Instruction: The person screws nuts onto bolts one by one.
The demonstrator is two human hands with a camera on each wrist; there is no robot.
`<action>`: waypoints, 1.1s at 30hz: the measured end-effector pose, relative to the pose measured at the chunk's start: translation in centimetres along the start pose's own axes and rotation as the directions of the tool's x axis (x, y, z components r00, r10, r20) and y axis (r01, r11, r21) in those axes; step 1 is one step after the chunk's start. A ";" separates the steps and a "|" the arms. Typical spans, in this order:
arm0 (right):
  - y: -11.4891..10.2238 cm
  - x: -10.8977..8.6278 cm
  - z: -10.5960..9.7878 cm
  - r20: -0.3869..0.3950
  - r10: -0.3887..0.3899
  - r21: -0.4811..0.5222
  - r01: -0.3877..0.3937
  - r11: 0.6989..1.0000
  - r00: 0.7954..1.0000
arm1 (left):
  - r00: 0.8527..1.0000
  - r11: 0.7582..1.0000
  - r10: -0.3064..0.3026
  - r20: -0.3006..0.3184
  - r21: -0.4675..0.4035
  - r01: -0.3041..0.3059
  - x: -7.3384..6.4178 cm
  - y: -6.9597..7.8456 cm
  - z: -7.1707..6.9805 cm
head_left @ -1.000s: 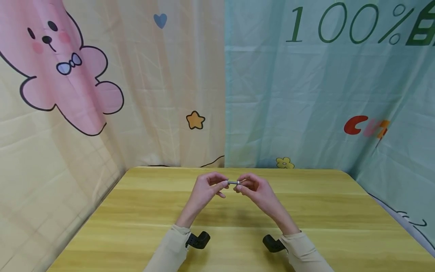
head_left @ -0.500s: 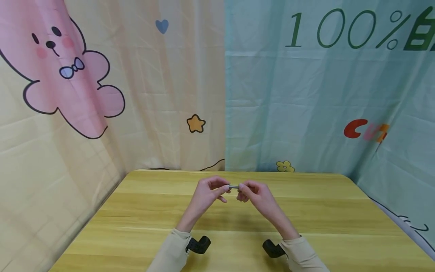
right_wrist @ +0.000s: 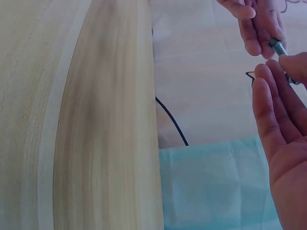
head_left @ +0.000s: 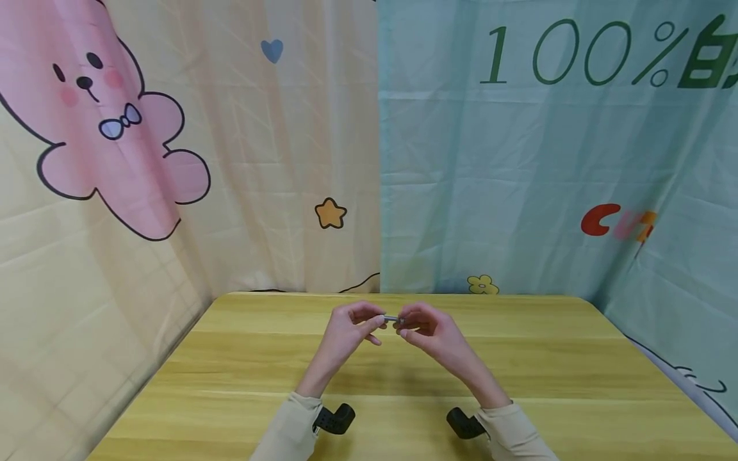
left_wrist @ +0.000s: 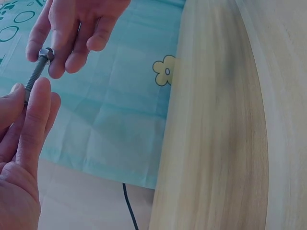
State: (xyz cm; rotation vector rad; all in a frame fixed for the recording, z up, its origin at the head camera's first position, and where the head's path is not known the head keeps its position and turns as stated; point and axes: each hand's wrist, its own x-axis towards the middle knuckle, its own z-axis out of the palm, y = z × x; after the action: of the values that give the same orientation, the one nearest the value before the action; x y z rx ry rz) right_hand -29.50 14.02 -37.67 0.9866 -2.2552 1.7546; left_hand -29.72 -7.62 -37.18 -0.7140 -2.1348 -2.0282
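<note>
A small metal bolt (head_left: 391, 318) is held level between the two hands above the table. My left hand (head_left: 348, 326) pinches one end of it between thumb and fingers. At the other end a hex nut (left_wrist: 46, 53) shows in the left wrist view, between the fingers of my right hand (head_left: 429, 330). The bolt's threads run between the nut and the left fingertips. In the right wrist view, the right thumb (right_wrist: 293, 66) lies across the bolt and partly hides it, while the other right fingers stretch out fairly straight.
A wooden table (head_left: 398, 410) lies beneath both hands. Printed curtains (head_left: 490, 160) hang behind it and at the sides. A dark cable (left_wrist: 127, 206) runs near the table edge. Each wrist carries a black camera mount (head_left: 336, 419).
Half a second ago the right fingers covered the nut end; now they have spread somewhat and the nut shows. The left hand keeps its pinch. The head view has shifted slightly.
</note>
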 end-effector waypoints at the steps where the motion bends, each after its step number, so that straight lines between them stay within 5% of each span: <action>1: 0.0 0.0 0.0 0.001 0.002 0.004 -0.002 1.000 1.000 | 1.000 1.000 0.001 0.002 0.000 -0.001 0.0 0.0 0.0; 11: 0.1 0.2 0.1 -0.016 0.065 0.032 -0.065 0.997 0.998 | 1.000 1.000 0.008 -0.003 0.001 -0.008 -0.1 0.2 0.2; 21: 0.0 0.2 0.8 -0.119 0.072 -0.022 -0.075 0.997 0.990 | 1.000 1.000 0.023 0.019 -0.019 -0.022 -0.1 0.1 0.3; 27: -0.1 0.2 0.8 -0.156 0.146 -0.004 -0.149 0.989 0.977 | 1.000 1.000 0.022 0.001 -0.003 -0.022 -0.1 0.2 0.4; 33: 0.0 0.3 0.4 -0.135 0.068 -0.061 -0.077 0.995 0.989 | 0.999 1.000 0.025 -0.031 0.001 -0.025 0.0 0.3 0.4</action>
State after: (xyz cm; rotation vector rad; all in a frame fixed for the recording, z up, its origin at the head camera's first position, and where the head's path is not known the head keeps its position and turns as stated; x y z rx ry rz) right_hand -29.60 13.58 -37.66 0.7611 -2.2763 1.7062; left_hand -29.49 -7.25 -37.00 -0.7008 -2.0991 -2.0129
